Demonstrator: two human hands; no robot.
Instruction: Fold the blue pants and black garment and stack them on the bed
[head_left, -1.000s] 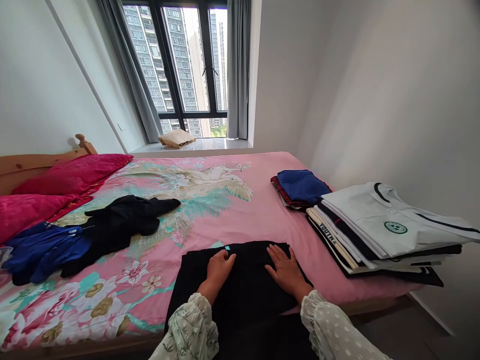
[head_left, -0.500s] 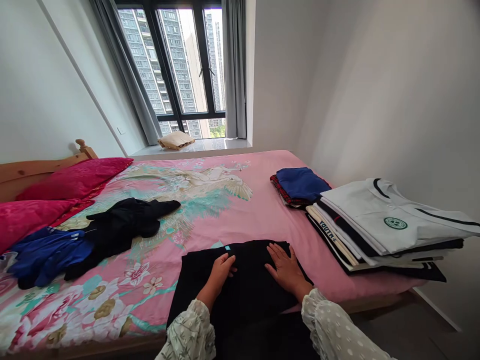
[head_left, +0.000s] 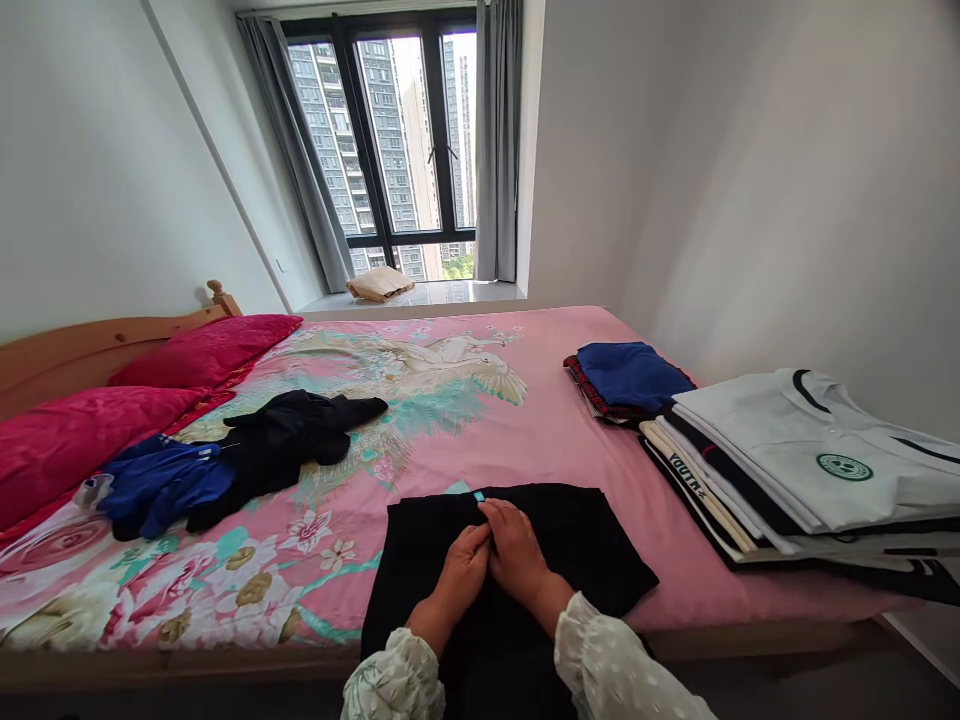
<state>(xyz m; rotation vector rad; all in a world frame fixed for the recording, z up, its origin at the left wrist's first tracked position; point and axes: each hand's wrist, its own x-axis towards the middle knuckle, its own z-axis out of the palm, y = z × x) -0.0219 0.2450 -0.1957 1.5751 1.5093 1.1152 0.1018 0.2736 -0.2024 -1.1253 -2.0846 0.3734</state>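
Left hand (head_left: 463, 568) meets right hand (head_left: 517, 550), grip unclear, on black garment (head_left: 581, 545) at bed's edge (head_left: 735, 615).

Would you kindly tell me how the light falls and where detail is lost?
In the head view, the window is brightest; also in the head view, the black garment shows little detail, and the wall at right shades softly.

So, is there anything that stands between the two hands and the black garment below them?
Nothing visible does: the left hand and right hand meet directly over the black garment, close to its small blue tag. The tall folded stack lies apart, to the right.
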